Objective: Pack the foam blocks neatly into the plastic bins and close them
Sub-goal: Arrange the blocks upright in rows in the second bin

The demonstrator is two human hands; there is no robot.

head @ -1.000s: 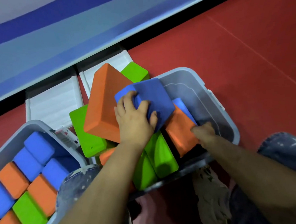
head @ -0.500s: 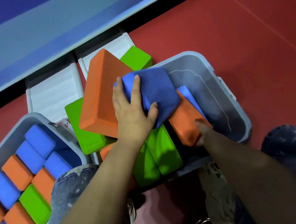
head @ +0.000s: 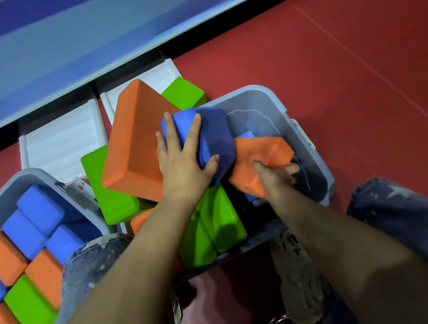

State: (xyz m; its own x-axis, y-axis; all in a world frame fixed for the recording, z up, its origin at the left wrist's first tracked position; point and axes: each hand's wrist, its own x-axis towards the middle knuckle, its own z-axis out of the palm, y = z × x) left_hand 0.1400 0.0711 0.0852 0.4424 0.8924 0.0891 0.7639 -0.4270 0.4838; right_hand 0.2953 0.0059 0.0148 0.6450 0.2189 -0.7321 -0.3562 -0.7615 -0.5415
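My left hand grips a blue foam block lying on top of the pile in the right grey bin. Beside it, my right hand holds an orange block, tilted up inside the same bin. A large orange block leans over the bin's left side on a green block. Two green blocks stand on edge near the front wall. The left bin holds blue, orange and green blocks in rows.
Two white bin lids lie on the red floor behind the bins, against a blue-grey wall base. Another green block sits behind the right bin. My knees in paint-spotted jeans flank the bin's front.
My right hand has lifted the orange block up and toward the right inside the bin. My left hand stays on the blue block, fingers spread wider. The view shifted slightly.
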